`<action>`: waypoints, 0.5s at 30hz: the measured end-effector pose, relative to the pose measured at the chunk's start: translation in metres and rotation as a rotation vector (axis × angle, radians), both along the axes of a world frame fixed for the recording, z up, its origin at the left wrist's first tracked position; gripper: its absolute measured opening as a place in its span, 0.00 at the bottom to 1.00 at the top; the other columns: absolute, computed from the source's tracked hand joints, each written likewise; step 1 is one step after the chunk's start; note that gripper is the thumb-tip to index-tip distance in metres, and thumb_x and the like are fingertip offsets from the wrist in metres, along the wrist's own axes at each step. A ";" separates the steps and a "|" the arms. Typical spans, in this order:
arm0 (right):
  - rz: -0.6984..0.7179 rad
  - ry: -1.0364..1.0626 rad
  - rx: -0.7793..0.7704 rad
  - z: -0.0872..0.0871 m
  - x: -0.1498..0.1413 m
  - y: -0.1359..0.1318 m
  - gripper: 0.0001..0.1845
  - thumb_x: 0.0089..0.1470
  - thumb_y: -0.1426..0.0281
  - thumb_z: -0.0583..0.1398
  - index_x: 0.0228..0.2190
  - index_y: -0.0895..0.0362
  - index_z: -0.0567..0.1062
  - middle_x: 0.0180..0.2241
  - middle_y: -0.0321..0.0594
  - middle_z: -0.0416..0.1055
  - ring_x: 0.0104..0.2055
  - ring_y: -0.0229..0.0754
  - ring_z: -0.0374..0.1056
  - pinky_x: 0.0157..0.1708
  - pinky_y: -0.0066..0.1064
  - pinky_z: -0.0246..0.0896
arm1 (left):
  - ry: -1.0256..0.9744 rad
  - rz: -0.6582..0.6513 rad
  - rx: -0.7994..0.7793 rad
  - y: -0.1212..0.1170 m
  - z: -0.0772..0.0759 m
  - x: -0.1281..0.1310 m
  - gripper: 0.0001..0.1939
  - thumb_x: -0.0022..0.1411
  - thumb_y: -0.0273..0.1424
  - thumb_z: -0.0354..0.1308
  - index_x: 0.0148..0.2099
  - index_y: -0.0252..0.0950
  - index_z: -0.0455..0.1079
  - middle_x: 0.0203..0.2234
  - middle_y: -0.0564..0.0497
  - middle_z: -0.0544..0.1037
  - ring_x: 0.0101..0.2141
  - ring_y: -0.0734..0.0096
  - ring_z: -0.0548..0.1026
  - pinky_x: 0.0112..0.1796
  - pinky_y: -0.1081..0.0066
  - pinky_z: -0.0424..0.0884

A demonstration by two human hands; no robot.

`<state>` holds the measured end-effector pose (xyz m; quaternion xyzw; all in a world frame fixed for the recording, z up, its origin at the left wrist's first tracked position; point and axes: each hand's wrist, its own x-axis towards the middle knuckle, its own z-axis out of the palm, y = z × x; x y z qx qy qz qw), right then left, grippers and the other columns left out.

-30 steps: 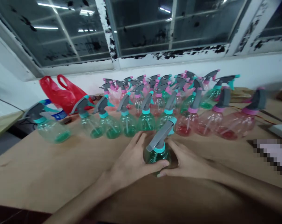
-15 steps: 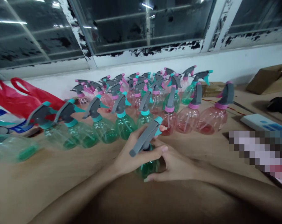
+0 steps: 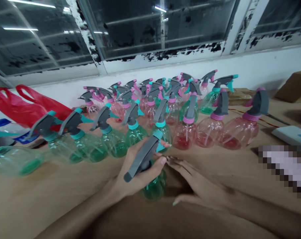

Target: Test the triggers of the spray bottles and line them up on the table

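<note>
- My L hand grips 1 green spray bottle round its neck, nr centre of the table, just in front of me.
- Spray head: long axis runs diag., nr-L to far-R; nozzle points away & to my R.
- My R hand: open, fingers spread, just R of the bottle; can't tell if fingertips touch my L hand. Half a sec ago it was wrapped on the bottle too; now it's off.
- Front row beyond: 6 green bottles (L-most cut off by view edge) + 3 red bottles.
- Back bottles: mixed colours, too overlapped to count.
- Far L: 1 red bag.
</note>
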<state>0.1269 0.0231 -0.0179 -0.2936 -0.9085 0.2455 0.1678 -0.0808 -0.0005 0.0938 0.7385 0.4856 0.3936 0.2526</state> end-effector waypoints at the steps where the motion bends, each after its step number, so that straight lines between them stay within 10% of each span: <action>1: 0.004 -0.017 0.015 -0.003 0.004 0.000 0.48 0.49 0.47 0.57 0.62 0.56 0.46 0.64 0.48 0.48 0.64 0.51 0.44 0.60 0.49 0.44 | 0.008 -0.010 0.014 0.000 0.000 0.000 0.12 0.55 0.32 0.55 0.44 0.41 0.68 0.37 0.49 0.78 0.31 0.66 0.78 0.34 0.68 0.75; 15: -0.002 -0.030 0.026 -0.007 0.011 0.001 0.41 0.53 0.51 0.56 0.62 0.52 0.49 0.63 0.41 0.49 0.64 0.47 0.44 0.61 0.46 0.45 | 0.049 -0.005 0.063 -0.004 0.002 -0.005 0.09 0.61 0.35 0.50 0.39 0.40 0.69 0.26 0.53 0.75 0.27 0.68 0.74 0.30 0.69 0.72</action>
